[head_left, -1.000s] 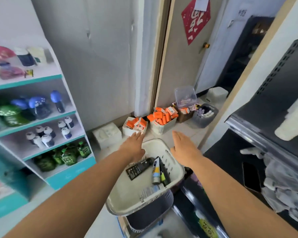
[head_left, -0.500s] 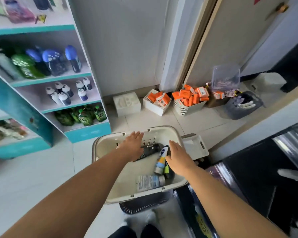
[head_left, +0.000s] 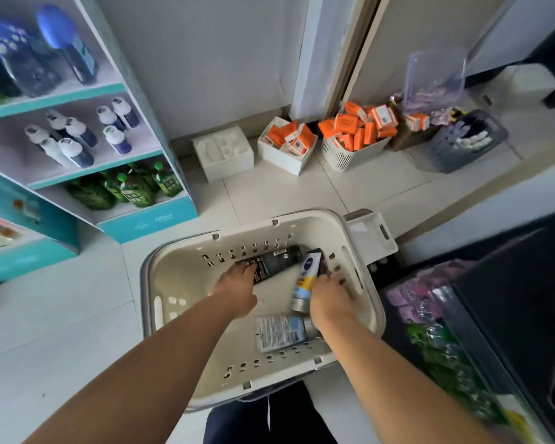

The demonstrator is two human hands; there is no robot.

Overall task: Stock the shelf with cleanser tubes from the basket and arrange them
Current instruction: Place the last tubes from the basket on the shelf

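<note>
Basket (head_left: 161, 274), cream, perforated, holds the cleanser tubes: black tube (head_left: 279, 262) along the far wall, white-and-yellow tube (head_left: 306, 277) right of it, pale tube (head_left: 281, 331) nearest.

Left hand (head_left: 237, 288) lies on the black tube's end and right hand (head_left: 329, 299) reaches beside the white one — probably both choosing stock. Neither grip can be read as closed or slack.

Shelf (head_left: 109, 168) stands far left — bottles (head_left: 77, 136) on it.

Pale tile floor (head_left: 61, 331) here. The teal shelf (head_left: 148, 219) stands on it to my left: blue-capped bottles (head_left: 68, 49) up top, white-and-navy bottles (head_left: 77, 136) on the next level, green pouches (head_left: 132, 190) lowest. Along the wall on the tiles sit a white foam block (head_left: 223, 152), a white box (head_left: 282, 158) of orange packets, a slatted basket (head_left: 350, 155) heaped with orange boxes, then a grey basket (head_left: 462, 155).
</note>
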